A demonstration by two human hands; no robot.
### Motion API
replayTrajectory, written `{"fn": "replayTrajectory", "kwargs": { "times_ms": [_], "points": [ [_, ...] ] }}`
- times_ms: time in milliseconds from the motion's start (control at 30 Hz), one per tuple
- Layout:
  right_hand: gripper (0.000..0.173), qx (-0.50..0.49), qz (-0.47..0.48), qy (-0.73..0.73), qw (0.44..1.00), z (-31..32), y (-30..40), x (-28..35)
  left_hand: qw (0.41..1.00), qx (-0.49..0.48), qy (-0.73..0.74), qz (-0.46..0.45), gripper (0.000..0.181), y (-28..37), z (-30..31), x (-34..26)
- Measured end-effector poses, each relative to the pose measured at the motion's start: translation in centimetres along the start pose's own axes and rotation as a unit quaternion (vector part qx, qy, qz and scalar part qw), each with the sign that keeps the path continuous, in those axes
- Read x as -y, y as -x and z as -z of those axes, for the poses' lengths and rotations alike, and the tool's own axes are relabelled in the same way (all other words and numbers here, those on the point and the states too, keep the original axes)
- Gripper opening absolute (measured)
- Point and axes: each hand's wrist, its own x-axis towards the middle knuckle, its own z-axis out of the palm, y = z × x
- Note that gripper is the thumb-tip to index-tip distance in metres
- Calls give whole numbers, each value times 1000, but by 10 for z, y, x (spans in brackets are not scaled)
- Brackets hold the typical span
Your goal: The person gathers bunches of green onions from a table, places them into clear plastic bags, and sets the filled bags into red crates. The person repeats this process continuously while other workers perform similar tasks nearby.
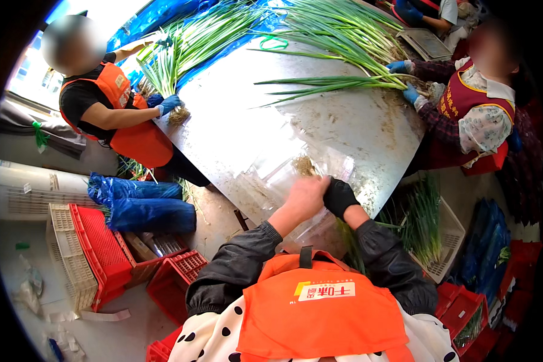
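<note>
My bare left hand point(305, 194) and my black-gloved right hand point(339, 197) meet at the near edge of the metal table point(235, 117). Both are closed around a bunch of green onions point(304, 165), its tangled roots pointing away from me. My fingers hide most of the stalks, and green leaves point(354, 246) hang below the table edge beside my right forearm. The left hand is slightly blurred. Clear plastic film or bags point(271, 176) lie on the table under and around my hands.
Across the left corner, a person in an orange apron point(140, 135) holds green onions point(167, 72). At right, a person in a maroon apron point(454, 97) handles more stalks point(335, 83). Crates point(104, 258) and blue-wrapped bundles point(151, 215) stand at left; a white crate point(450, 240) stands at right.
</note>
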Motion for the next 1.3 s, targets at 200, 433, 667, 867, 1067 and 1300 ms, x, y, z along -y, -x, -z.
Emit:
{"fn": "replayTrajectory", "kwargs": {
  "times_ms": [200, 433, 667, 867, 1067, 1300],
  "points": [
    [26, 222, -169, -542, 793, 93, -27, 5, 949, 42, 257, 180, 8, 21, -30, 50],
    [42, -199, -19, -360, 911, 45, -46, 38, 441, -183, 775, 414, 26, -10, -76, 7],
    [84, -51, 34, -361, 931, 39, 76, 2, 330, -216, 788, 474, 27, -8, -56, 20],
    [93, -36, -51, -305, 950, 10, 107, -17, 483, -212, 747, 405, 20, -46, -7, -41],
    [50, 113, -72, -560, 817, 88, 92, -31, 975, -214, 1, 67, 10, -69, 45, -38],
    [47, 133, -147, -659, 726, 126, 129, 6, 967, -217, -99, -90, 18, -107, 65, -44]
  ]
}}
